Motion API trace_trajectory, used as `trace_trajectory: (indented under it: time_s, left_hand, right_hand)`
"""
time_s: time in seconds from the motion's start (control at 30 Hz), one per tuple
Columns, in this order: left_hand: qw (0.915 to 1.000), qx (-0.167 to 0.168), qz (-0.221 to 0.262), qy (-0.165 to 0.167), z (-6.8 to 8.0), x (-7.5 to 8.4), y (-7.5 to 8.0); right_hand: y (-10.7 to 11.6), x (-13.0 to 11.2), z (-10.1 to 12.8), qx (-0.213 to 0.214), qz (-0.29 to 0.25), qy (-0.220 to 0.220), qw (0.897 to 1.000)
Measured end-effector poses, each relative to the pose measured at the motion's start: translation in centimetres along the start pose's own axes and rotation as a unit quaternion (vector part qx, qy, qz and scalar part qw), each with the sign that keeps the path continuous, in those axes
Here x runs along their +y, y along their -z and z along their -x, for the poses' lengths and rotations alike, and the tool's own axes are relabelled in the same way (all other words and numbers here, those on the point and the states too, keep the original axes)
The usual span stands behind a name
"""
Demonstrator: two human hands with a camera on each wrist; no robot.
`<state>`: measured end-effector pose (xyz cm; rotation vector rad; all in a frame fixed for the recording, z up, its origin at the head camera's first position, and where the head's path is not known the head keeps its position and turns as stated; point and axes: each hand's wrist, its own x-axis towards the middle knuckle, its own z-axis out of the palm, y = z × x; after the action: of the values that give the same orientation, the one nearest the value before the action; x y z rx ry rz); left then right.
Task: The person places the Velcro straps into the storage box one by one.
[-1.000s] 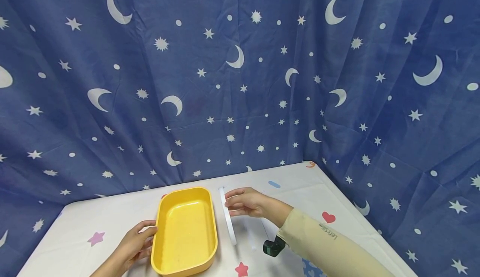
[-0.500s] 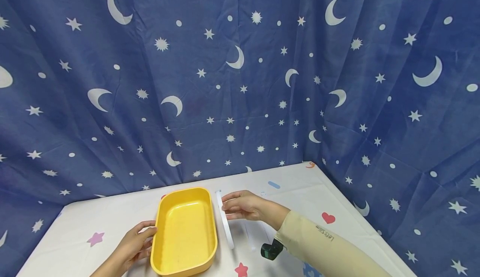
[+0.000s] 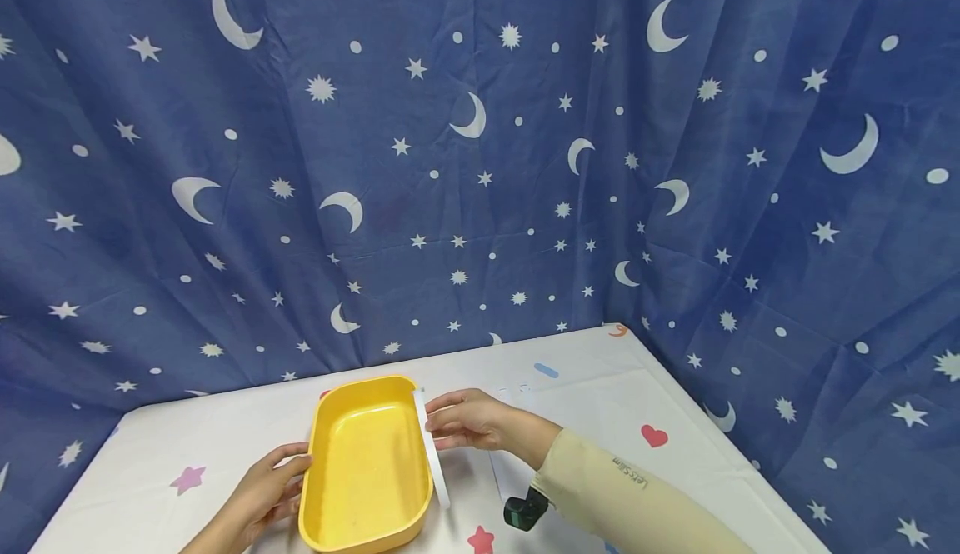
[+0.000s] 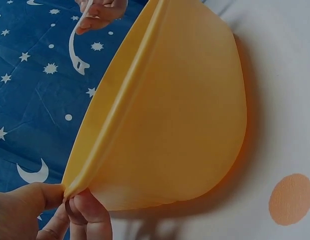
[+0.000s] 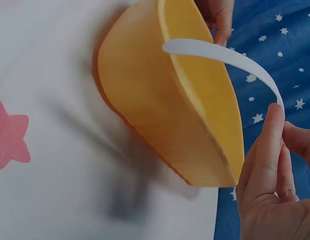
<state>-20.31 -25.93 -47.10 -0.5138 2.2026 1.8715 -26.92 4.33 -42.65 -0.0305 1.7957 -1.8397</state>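
Note:
A yellow plastic tub (image 3: 367, 471) with rounded corners sits upright on the table, nothing inside it. At its left rim is my left hand (image 3: 270, 487); the left wrist view shows thumb and fingers (image 4: 89, 207) pinching that rim. My right hand (image 3: 468, 422) pinches a slim white curved strip (image 3: 430, 454), handle-like, between thumb and fingertips. In the head view the strip stands along the tub's right rim; whether it touches cannot be told. One end of the strip (image 4: 78, 65) shows a notch in the left wrist view. Fingers hide part of it.
The white tablecloth (image 3: 585, 446) has printed shapes. A thin-lined whitish shape (image 3: 504, 475), hard to make out, lies by the right forearm. A black wrist camera (image 3: 525, 508) hangs under the right wrist. A blue star-and-moon curtain (image 3: 420, 204) stands behind the table.
My right hand has carried the white strip leftward and slightly nearer to me, up to the tub's right rim. The left hand and the tub have hardly moved.

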Motion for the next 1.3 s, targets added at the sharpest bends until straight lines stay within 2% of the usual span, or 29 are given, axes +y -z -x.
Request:
trace_trajectory:
  time_s: [0.53,0.9,1.3]
  left_hand:
    - [1.0000,-0.006,0.007,-0.001,0.0,0.0,0.1]
    - [0.9999,-0.004,0.008,0.007,-0.1,0.0,0.1]
    - [1.0000,-0.003,0.007,0.005,0.0,0.1,0.1]
  right_hand:
    - [-1.4,1.2,-1.1,0.009,-0.009,0.002,1.000]
    - [-2.7,1.3,-1.5,0.006,-0.002,-0.010,1.000]
    - [-3.7,1.1,-2.0,0.008,-0.008,-0.002,1.000]
